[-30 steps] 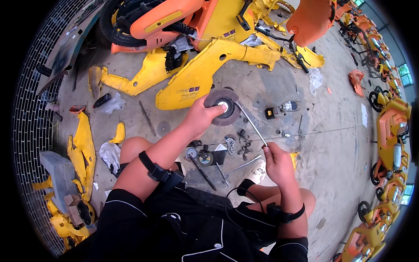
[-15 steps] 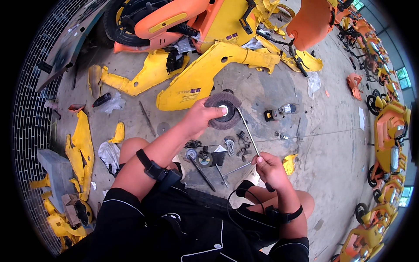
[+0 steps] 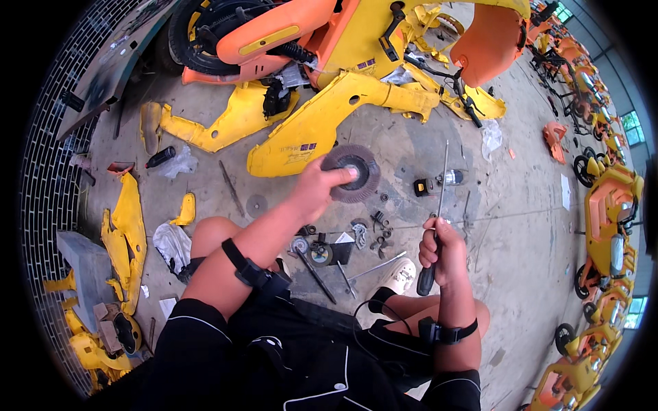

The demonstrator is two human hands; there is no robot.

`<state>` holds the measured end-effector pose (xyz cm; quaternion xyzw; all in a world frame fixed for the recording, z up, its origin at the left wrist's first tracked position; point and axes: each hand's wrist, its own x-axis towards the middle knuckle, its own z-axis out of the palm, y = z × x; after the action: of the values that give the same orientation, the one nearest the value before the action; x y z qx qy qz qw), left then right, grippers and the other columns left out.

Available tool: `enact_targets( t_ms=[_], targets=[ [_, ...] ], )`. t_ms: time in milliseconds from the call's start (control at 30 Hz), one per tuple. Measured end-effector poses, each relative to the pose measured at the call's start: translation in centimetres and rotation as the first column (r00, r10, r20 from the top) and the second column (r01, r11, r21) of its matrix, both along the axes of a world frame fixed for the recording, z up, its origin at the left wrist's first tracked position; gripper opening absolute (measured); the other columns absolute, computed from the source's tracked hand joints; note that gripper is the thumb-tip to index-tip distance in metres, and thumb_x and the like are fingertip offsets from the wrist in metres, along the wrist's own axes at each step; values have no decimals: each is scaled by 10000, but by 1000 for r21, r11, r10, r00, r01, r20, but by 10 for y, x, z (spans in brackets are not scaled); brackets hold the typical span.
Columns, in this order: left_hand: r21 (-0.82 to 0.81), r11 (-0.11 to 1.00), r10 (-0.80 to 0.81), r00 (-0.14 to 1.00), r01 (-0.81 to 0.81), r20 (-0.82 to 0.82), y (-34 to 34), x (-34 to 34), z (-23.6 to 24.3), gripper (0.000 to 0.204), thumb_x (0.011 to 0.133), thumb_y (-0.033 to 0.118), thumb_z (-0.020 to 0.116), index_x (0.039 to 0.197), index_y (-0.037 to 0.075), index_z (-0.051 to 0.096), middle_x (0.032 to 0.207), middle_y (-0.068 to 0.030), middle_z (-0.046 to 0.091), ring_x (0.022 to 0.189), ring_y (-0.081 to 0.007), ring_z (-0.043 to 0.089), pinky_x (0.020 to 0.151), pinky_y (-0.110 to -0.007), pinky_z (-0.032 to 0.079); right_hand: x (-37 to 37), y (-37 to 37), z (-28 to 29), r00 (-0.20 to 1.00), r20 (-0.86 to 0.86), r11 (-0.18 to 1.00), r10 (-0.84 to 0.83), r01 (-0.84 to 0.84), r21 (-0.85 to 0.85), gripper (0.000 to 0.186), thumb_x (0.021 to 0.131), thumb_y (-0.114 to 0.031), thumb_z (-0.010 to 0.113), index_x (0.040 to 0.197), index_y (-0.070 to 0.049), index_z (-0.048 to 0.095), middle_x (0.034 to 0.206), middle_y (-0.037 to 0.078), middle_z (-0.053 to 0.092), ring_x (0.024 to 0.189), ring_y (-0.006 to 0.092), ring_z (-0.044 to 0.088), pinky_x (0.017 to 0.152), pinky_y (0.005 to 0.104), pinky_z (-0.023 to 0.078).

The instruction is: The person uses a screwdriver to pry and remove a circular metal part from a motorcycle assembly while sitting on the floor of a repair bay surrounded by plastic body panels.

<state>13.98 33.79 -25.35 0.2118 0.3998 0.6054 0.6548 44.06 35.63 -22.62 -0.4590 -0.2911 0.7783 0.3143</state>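
Note:
My left hand (image 3: 317,183) grips a round abrasive flap disc (image 3: 363,178), thumb on its pale hub. My right hand (image 3: 441,248) is closed on a long screwdriver (image 3: 445,171) with a dark handle, its shaft upright in the picture and apart from the disc. Beyond the right hand, a cordless drill (image 3: 425,186) lies on the floor. Small metal parts (image 3: 382,225), a cutting disc (image 3: 320,255), a long dark bar (image 3: 315,274) and a T-shaped tool (image 3: 370,267) lie below the disc in the picture, near my white shoe (image 3: 401,274).
Yellow body panels (image 3: 301,137) lie ahead and at left. An orange and yellow scooter (image 3: 267,38) lies at the top. A grey block (image 3: 82,274) and brick wall (image 3: 51,171) are at left. Scooters (image 3: 603,219) line the right. Plastic scraps (image 3: 490,137) lie about.
The screwdriver has left the disc's rim and swung right to point up the picture. My right hand has risen slightly and moved right. The disc is still in my left hand, slightly lower than before.

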Motion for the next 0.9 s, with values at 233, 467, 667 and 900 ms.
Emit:
enact_targets(
  t_ms=[233,467,667,900],
  targets=[
    [-172,977,-101,981,129,165,8,-18,2,401,925,55,624,1321,17,577,1240,-104,675,1091,-225,685,939,-384,561,0,-13,-2,718,694,693,55,-528,491,238,1026,-94,560,1247,-28,614,833,80,655,669,166,617,621,275,482],
    [-245,964,-92,994,105,64,11,-12,-1,401,916,61,631,1314,32,594,1204,-82,688,1070,-208,689,893,-377,573,5,-14,20,545,829,499,-127,-687,529,186,978,-127,638,1126,-30,694,900,189,691,762,348,671,696,387,525],
    [-82,972,68,593,-222,-802,26,-29,-23,288,877,101,660,1132,-30,679,912,-198,728,944,-299,722,839,-392,547,15,-11,17,481,864,532,-150,-698,481,183,967,-117,632,1124,-36,677,825,186,665,719,360,646,653,404,510],
    [-178,983,-115,600,-46,-792,26,-21,-26,354,896,101,652,1236,3,643,1055,-135,729,967,-236,721,832,-384,574,28,-13,4,652,748,665,123,-614,426,203,1012,-61,570,1204,-12,612,800,70,630,652,142,590,606,289,463]
  ],
)
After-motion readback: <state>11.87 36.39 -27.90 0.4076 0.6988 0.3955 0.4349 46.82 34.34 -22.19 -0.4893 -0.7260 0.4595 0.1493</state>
